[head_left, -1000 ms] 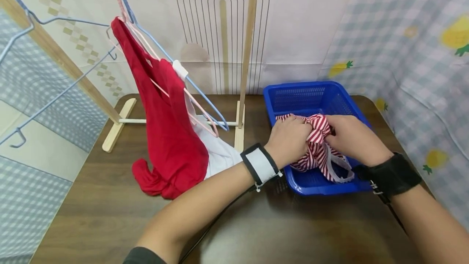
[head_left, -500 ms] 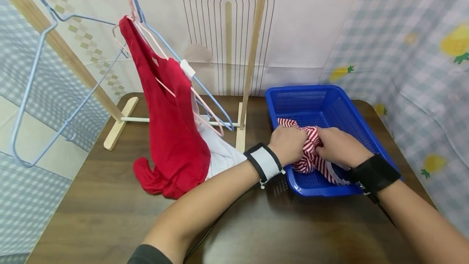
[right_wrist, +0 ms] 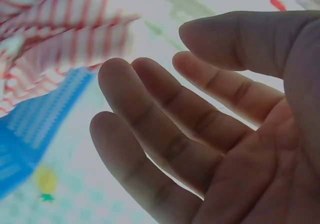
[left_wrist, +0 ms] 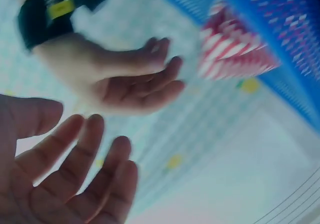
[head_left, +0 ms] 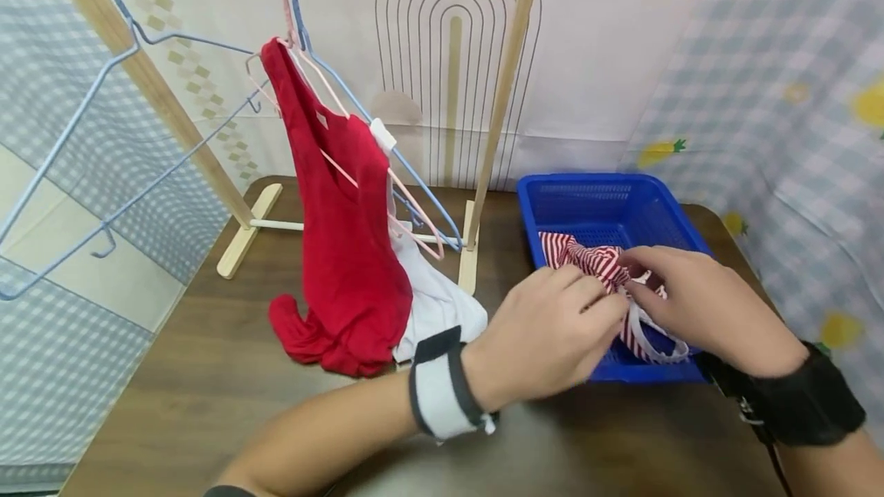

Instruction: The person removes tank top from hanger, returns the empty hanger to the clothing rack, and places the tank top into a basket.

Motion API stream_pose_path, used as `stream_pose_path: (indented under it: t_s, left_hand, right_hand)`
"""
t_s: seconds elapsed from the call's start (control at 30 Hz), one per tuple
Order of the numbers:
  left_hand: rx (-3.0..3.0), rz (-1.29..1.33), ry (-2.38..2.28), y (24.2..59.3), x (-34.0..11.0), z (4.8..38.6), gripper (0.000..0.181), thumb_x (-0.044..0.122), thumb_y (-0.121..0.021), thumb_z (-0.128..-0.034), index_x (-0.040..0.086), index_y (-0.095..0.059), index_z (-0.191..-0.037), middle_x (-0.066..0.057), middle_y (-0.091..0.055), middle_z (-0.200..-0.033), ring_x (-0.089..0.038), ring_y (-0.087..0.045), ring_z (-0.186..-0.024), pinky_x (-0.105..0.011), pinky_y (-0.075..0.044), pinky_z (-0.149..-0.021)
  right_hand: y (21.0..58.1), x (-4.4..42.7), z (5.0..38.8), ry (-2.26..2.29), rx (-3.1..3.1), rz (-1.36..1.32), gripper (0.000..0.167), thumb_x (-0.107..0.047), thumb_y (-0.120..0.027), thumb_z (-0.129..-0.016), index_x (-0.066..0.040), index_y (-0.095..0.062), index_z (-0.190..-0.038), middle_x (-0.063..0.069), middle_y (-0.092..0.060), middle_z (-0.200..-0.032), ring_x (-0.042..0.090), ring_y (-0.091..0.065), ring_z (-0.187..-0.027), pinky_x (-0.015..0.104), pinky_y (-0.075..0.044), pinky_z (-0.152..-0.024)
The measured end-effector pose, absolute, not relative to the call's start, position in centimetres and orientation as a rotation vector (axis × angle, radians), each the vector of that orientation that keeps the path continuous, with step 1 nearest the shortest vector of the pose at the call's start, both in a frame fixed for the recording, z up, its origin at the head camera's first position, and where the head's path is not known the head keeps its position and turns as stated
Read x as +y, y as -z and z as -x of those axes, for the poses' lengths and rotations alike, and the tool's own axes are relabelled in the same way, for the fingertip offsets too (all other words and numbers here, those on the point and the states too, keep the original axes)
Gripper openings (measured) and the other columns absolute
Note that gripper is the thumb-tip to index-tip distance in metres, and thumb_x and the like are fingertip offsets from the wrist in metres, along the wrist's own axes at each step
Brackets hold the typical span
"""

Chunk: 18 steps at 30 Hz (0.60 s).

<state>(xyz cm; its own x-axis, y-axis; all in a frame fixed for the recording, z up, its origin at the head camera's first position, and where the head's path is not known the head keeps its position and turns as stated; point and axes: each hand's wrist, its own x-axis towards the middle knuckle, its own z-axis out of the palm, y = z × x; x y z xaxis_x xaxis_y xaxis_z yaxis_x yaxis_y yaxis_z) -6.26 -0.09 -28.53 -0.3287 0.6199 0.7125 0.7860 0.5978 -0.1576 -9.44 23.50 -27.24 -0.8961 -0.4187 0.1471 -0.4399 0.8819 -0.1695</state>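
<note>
A red-and-white striped cloth point(head_left: 587, 258) with a white edging lies bunched in the blue basket point(head_left: 680, 213). My left hand point(head_left: 552, 328) is over the basket's near left side, and in the left wrist view its fingers point(left_wrist: 92, 134) are loosely bent and hold nothing. My right hand point(head_left: 704, 305) is over the cloth's right part. The right wrist view shows that hand point(right_wrist: 210, 129) with its fingers spread apart and nothing in them, the striped cloth point(right_wrist: 75, 39) beyond the fingertips.
Left of the basket, a red garment point(head_left: 345, 251) hangs on a pink hanger, its lower part on the table point(head_left: 207, 405). Behind it are a white garment point(head_left: 442, 297) and a blue hanger. A rack with wooden posts point(head_left: 507, 90) stands behind; more blue hangers point(head_left: 76, 121) are at left.
Both hands have let go of the striped cloth, which stays in the basket. My left hand has moved back toward me, off the cloth. The head view has shifted slightly.
</note>
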Motion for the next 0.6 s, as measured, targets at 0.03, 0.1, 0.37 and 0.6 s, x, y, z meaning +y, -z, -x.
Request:
stream_pose_path:
  t_s: [0.03, 0.1, 0.37, 0.6]
  left_hand:
    - [-2.007, 1.117, 0.303, 27.9, -0.7, 5.6, 0.024, 0.026, -0.051, -0.1028, 0.021, -0.075, -0.103, 0.010, -0.074, -0.097, -0.010, -0.066, -0.086, -0.023, -0.051, -0.070]
    - [-1.921, 1.118, 0.362, 26.6, -2.2, 4.7, 0.021, 0.024, -0.056, -0.0998, 0.020, -0.076, -0.103, 0.009, -0.075, -0.096, -0.010, -0.067, -0.087, -0.022, -0.049, -0.067]
    - [-1.785, 0.869, 0.675, 22.7, -8.8, 5.7, 0.013, 0.011, -0.069, -0.0939, 0.003, -0.075, -0.102, -0.008, -0.076, -0.092, -0.022, -0.069, -0.085, -0.031, -0.058, -0.078]
    - [-1.839, 0.381, 0.751, 21.9, -13.1, 9.0, 0.026, 0.019, -0.064, -0.0982, -0.002, -0.072, -0.109, -0.019, -0.072, -0.103, -0.030, -0.066, -0.091, -0.042, -0.057, -0.080]
  right_hand:
    - [27.1, 23.3, 8.8, -0.310, -2.902, -0.688, 0.027, -0.014, -0.075, -0.091, -0.011, -0.074, -0.118, 0.001, -0.076, -0.098, 0.011, -0.067, -0.081, 0.031, -0.055, -0.065]
    - [26.8, 22.8, 7.5, -0.329, -2.825, -0.706, 0.028, -0.013, -0.078, -0.088, -0.015, -0.075, -0.116, -0.004, -0.075, -0.094, 0.006, -0.064, -0.078, 0.026, -0.052, -0.062]
    - [26.8, 20.7, 3.1, -0.418, -2.533, -0.760, 0.035, -0.005, -0.085, -0.076, -0.023, -0.076, -0.104, -0.011, -0.075, -0.093, 0.005, -0.067, -0.078, 0.014, -0.048, -0.070]
    - [28.6, 19.0, 1.4, -0.539, -2.446, -0.790, 0.015, -0.016, -0.079, -0.089, -0.023, -0.076, -0.102, -0.011, -0.076, -0.096, 0.007, -0.071, -0.085, 0.010, -0.051, -0.077]
